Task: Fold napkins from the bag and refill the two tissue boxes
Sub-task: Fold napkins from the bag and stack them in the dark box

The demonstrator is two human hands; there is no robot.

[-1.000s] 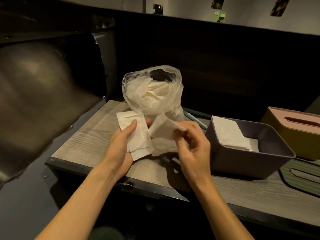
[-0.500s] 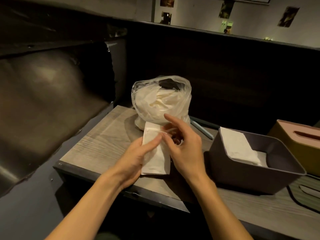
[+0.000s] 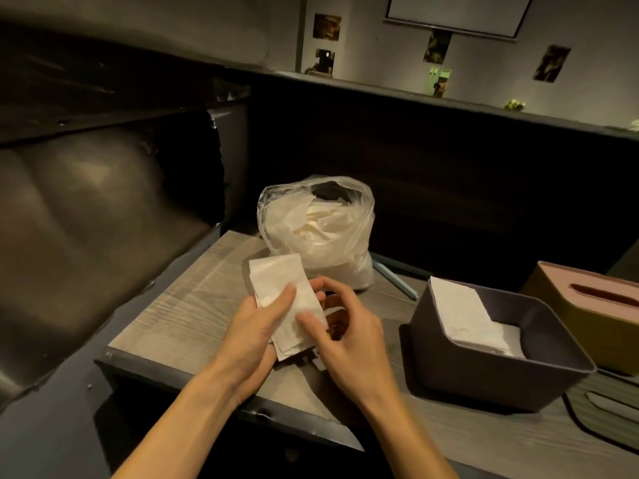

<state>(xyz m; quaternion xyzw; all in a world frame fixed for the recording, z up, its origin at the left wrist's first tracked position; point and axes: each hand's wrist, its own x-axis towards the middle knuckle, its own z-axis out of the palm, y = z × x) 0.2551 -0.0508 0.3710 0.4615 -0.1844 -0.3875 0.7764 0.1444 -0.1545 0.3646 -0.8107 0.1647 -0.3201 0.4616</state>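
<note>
The folding step is under way: the left hand is gripping a white napkin, thumb curled over its face, while the right hand is pinching the lower edge, fingers bent, apparently creasing it, though the fold line is partly hidden. Next, I judge, the folded sheet is going rightward into the open dark tissue box just beside the right hand. Beyond both hands, the plastic bag of napkins is standing; farther right is sitting the lidded tissue box.

One bag, two tissue boxes.
</note>
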